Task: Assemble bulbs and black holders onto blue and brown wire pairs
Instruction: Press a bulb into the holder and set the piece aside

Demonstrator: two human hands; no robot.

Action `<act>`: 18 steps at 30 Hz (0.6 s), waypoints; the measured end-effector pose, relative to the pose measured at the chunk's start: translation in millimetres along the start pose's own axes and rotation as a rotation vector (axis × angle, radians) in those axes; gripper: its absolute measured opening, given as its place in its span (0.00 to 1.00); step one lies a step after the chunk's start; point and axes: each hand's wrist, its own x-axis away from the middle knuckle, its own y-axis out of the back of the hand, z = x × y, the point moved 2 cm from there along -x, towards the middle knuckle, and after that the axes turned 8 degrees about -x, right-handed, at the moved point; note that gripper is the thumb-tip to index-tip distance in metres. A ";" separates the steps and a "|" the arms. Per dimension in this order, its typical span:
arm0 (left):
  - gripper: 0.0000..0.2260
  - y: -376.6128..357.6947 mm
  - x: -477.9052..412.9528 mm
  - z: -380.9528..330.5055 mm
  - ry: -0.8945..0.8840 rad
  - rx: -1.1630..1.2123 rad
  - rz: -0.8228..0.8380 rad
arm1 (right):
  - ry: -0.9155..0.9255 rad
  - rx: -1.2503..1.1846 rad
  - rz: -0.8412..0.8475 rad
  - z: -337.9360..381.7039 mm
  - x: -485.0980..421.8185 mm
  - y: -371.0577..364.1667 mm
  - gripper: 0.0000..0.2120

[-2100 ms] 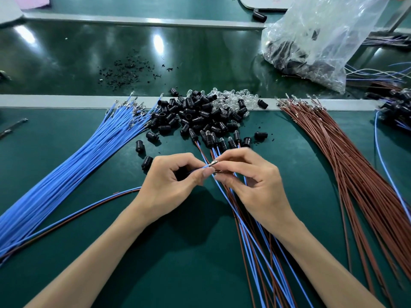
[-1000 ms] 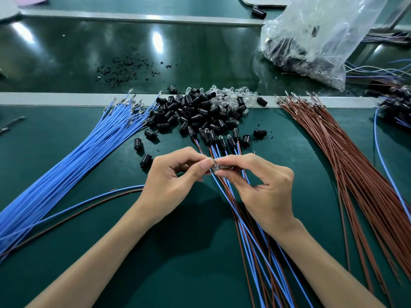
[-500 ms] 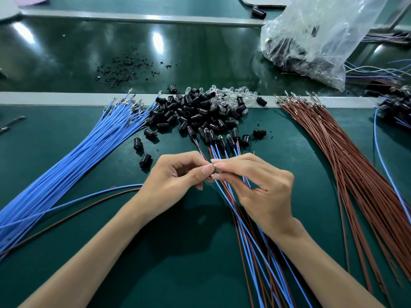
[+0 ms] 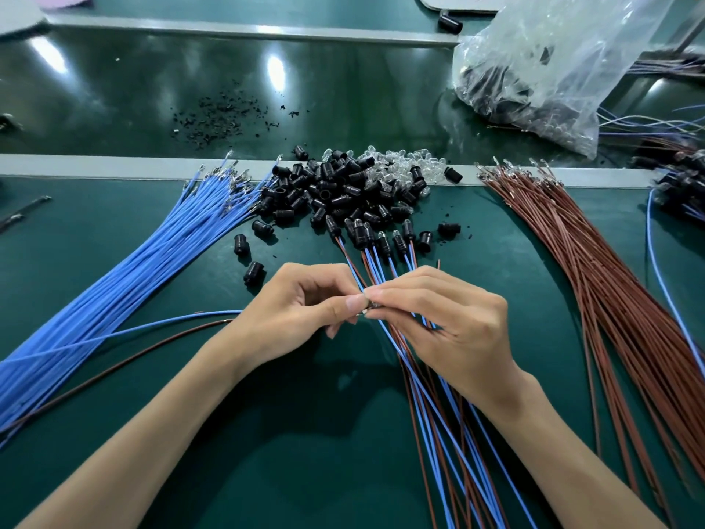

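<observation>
My left hand (image 4: 301,311) pinches the ends of one blue and brown wire pair (image 4: 160,332) that trails off to the left. My right hand (image 4: 446,318) pinches a small clear bulb (image 4: 369,306) against those wire ends; fingertips of both hands meet there and hide most of it. A pile of black holders (image 4: 335,192) lies beyond, with clear bulbs (image 4: 404,168) behind it. Several finished pairs with holders (image 4: 381,238) lie under my right hand, wires running toward me.
A thick bundle of blue wires (image 4: 114,276) fans across the left, brown wires (image 4: 618,284) across the right. A clear plastic bag (image 4: 553,63) of parts sits at the back right. Loose holders (image 4: 253,271) lie near my left hand. Black crumbs (image 4: 217,120) dot the far belt.
Both hands have stayed joined over the finished pairs, shifting only slightly. My fingertips have closed tighter around the bulb and wire ends, hiding the bulb more.
</observation>
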 end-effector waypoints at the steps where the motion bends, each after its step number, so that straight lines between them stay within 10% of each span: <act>1: 0.07 -0.5 -0.1 1.0 -0.002 -0.007 0.008 | -0.007 0.000 0.012 -0.1 0.6 0.5 0.07; 18: 0.09 -1.5 -1.5 9.8 0.005 -0.088 -0.004 | -0.068 -0.022 0.083 -5.6 -1.3 3.1 0.07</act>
